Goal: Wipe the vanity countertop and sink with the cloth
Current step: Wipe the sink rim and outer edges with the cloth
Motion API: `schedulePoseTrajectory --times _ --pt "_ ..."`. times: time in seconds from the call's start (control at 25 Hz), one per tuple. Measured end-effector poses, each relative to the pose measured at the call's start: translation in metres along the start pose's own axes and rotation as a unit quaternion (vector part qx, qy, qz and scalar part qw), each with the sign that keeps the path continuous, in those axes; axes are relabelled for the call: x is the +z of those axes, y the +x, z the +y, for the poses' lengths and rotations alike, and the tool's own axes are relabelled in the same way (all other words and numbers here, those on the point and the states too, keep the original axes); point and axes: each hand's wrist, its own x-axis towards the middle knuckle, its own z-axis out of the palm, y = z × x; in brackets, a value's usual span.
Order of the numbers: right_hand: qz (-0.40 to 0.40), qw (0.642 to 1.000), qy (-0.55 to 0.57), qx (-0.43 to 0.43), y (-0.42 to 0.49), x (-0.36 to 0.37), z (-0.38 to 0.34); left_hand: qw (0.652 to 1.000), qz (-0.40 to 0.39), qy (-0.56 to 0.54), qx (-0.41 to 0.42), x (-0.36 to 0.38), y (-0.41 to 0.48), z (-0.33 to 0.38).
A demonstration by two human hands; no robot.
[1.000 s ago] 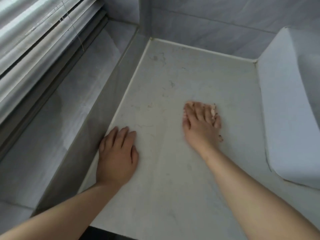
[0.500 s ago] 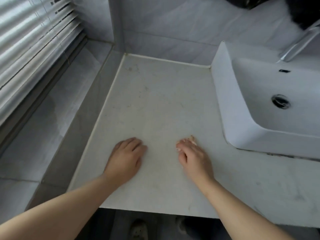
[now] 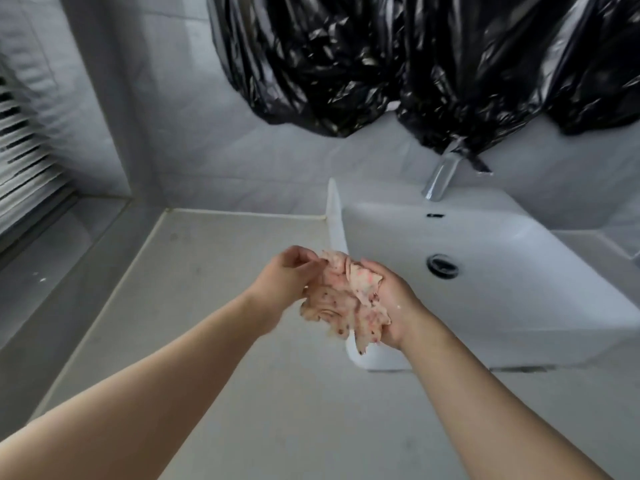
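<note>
- Countertop (image 3: 207, 341): pale slab filling the lower half of the frame. Nothing is wiping it at this moment. Faint specks and smudges show toward its back left corner, so I judge that patch unfinished or due another pass.
- Black plastic sheeting (image 3: 381, 64): hangs across the top of the frame, above the basin. It is not part of the job.
- Sink (image 3: 554, 306): white vessel basin, right of centre, standing on the slab. No streaks, water or cloth are visible inside, so it reads as not yet wiped. This is probably the larger share of the work left.
- Left hand (image 3: 287, 275): centre frame, raised off the slab, with fingertips curled in and pinching the cloth's upper edge.
- Right hand (image 3: 394, 303): just right of it, in front of the basin's left wall, palm cupped under the cloth and fingers wrapped round it.
- Cloth (image 3: 346, 303): pinkish, speckled and crumpled, held between both hands in the air, touching neither slab nor basin. It looks like it is being regathered or refolded between passes.
- Faucet (image 3: 441, 178): chrome, behind the basin, with no water visible.
- Drain (image 3: 442, 266): dark ring on the basin floor.
</note>
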Motion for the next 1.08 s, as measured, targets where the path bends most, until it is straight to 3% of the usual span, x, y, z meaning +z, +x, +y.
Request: schedulePoseTrajectory --times 0.08,0.2,0.4,0.64,0.8,0.88,0.92,1.0,1.04,1.08 --pt "-0.021 1.0 0.007 0.016 -0.001 -0.028 -0.028 0.999 0.03 0.003 0.013 0.031 0.02 0.012" --pt "-0.014 0.994 -0.109 -0.01 0.012 -0.07 -0.054 0.993 0.086 0.066 0.047 0.071 0.053 0.02" --pt "0.168 0.949 -0.232 -0.133 0.051 -0.119 -0.082 0.972 0.107 0.198 0.068 0.107 0.103 0.012" --pt "0.18 0.886 -0.375 -0.207 0.115 -0.154 -0.122 0.985 0.091 0.144 0.008 0.129 0.176 0.016" --pt "0.195 0.856 -0.383 -0.288 0.181 -0.148 -0.162 0.973 0.196 0.115 0.026 0.131 0.242 0.037" --pt "0.21 0.857 -0.388 -0.266 0.216 -0.141 -0.18 0.955 0.224 0.185 0.065 0.124 0.269 0.045" --pt "0.216 0.817 -0.473 -0.248 0.233 -0.141 -0.182 0.929 0.211 0.295 0.069 0.118 0.278 0.044" --pt "0.203 0.67 -0.663 -0.264 0.26 -0.141 -0.172 0.864 0.179 0.468 0.048 0.107 0.286 0.033" --pt "0.174 0.615 -0.705 -0.306 0.27 -0.137 -0.164 0.854 0.168 0.492 0.028 0.104 0.285 0.025" --pt "0.131 0.592 -0.723 -0.332 0.277 -0.132 -0.156 0.864 0.165 0.476 0.0 0.102 0.282 0.018"
